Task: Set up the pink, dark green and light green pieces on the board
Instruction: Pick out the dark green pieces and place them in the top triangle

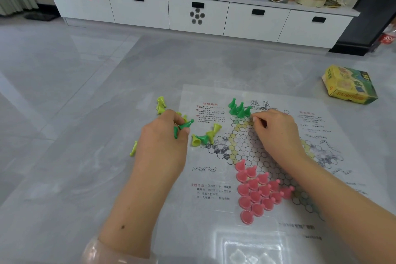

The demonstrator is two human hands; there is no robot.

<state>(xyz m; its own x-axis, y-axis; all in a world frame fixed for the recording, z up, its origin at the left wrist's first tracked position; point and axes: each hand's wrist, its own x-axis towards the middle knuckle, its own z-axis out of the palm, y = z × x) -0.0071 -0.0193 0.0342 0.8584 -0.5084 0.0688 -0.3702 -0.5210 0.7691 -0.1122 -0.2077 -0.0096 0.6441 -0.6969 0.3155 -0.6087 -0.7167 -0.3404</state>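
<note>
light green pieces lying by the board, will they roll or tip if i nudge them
Probably both. Several light green pieces already lie on their sides, so they seem to tip easily. Their cone shape, wide base and narrow top, would likely make a fallen one roll in a curve. The floor looks glossy, so a nudged piece may also slide.

Grey floor (85,96) carries board (278,231), game box (349,85), loose light green pieces (161,105).

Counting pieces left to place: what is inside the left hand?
The left hand grips dark green cone pieces; two poke out by the thumb. Any others are hidden behind the curled fingers.
</note>
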